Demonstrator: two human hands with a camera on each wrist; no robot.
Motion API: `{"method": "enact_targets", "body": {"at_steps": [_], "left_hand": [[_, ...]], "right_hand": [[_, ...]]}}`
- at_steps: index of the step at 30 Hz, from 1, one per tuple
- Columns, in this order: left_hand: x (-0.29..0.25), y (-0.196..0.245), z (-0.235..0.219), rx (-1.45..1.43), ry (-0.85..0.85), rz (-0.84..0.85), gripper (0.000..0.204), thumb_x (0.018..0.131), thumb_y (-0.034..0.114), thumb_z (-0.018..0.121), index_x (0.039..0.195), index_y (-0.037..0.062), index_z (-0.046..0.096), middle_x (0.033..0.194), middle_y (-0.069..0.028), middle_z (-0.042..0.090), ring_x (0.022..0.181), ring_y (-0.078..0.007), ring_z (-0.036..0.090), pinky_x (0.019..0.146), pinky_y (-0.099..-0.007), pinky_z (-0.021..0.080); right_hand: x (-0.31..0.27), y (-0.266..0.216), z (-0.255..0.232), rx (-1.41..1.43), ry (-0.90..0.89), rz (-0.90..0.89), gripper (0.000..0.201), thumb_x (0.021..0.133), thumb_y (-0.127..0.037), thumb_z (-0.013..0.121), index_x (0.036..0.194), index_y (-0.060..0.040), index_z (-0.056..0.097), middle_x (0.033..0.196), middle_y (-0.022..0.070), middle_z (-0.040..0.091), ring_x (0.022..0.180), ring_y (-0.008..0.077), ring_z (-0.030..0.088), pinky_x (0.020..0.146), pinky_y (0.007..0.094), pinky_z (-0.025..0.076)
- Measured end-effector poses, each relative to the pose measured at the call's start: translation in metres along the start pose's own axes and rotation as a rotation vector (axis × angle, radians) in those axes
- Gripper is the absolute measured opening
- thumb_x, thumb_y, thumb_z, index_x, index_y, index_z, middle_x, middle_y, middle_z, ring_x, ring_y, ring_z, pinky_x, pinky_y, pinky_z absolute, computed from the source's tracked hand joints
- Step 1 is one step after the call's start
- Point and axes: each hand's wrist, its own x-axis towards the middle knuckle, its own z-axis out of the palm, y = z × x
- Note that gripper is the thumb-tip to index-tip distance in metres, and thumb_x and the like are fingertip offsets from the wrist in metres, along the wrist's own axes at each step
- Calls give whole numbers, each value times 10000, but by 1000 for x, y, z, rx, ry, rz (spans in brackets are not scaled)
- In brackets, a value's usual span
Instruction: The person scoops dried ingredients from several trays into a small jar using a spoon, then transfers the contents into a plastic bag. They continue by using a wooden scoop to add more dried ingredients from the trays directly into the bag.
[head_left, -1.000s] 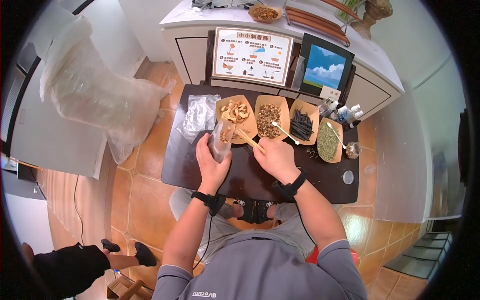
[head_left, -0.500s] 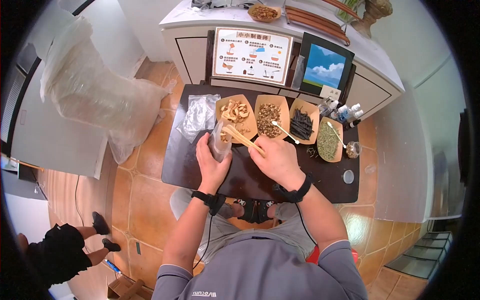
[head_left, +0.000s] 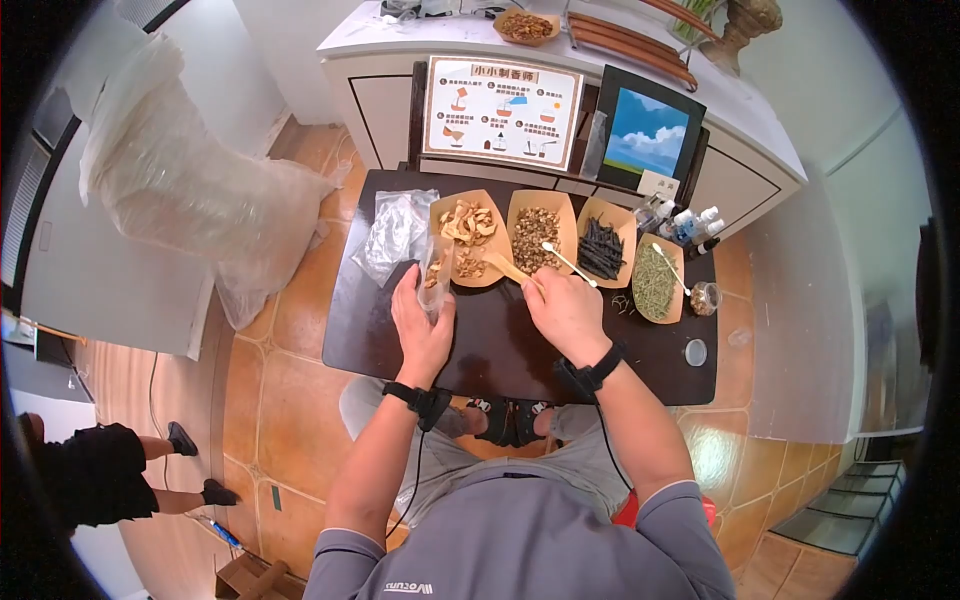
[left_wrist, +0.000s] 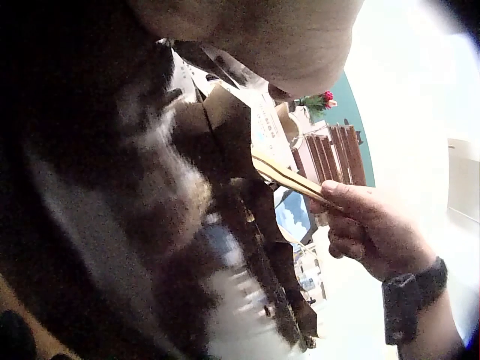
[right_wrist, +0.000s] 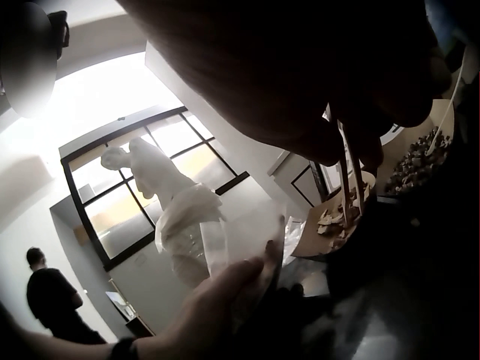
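Observation:
My left hand (head_left: pixel 422 328) grips a translucent plastic container (head_left: pixel 434 285) with brown dried slices inside, at the near left corner of a paper tray (head_left: pixel 503 232) of pale dried slices. In my right hand (head_left: pixel 567 312) is a pair of wooden tongs (head_left: pixel 512 268), pinched near the back end. Their tips reach over the smaller pieces in that tray, to the right of the container. The right wrist view shows both tong tips (right_wrist: pixel 352 191) down among the slices, and the container's pale wall (right_wrist: pixel 244 236) above the left thumb. Most of the right hand is dark there.
Further trays hold brown chunks (head_left: pixel 540 225), black sticks (head_left: pixel 602 248) and green dried herb (head_left: pixel 655 285); white spoons lie across two. A clear plastic bag (head_left: pixel 400 230) lies at left. Small bottles (head_left: pixel 690 226) and a glass jar (head_left: pixel 706 297) stand at right. An instruction sign (head_left: pixel 504 115) stands behind.
The tongs went from the tray to the container's mouth, then back right over the tray. The left hand and container shifted slightly left. A person at lower left has moved away.

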Motion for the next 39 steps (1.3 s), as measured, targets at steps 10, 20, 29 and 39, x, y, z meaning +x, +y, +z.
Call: {"method": "enact_targets", "body": {"at_steps": [10, 20, 29, 39], "left_hand": [[0, 3, 0, -2, 17, -11, 686, 960, 210, 726, 1546, -19, 453, 1489, -236, 553, 1423, -409, 491, 1235, -508, 330], [1, 2, 0, -6, 16, -28, 697, 952, 201, 739, 1545, -23, 451, 1488, -240, 551, 1422, -410, 492, 1224, -507, 344], [1, 4, 0, 2, 14, -24, 693, 953, 199, 740, 1548, -12, 452, 1487, -237, 548, 1425, -408, 485, 1228, -507, 336], [1, 5, 0, -3, 13, -18, 680, 963, 204, 727, 1546, -9, 449, 1485, -238, 550, 1418, -405, 492, 1227, -509, 335]], "right_hand": [[2, -10, 12, -54, -32, -112, 294, 1011, -328, 690, 863, -74, 703, 690, 148, 714, 652, 367, 731, 612, 495, 579], [21, -13, 28, -47, 12, -226, 260, 1007, -309, 690, 887, -78, 697, 720, 134, 724, 673, 365, 731, 630, 495, 576], [15, -9, 10, -67, -18, -125, 299, 1022, -343, 679, 879, -81, 701, 705, 133, 723, 669, 362, 735, 625, 488, 580], [12, -11, 8, -207, 99, -170, 313, 1029, -332, 683, 828, -92, 673, 656, 104, 702, 600, 317, 712, 599, 440, 552]]}}
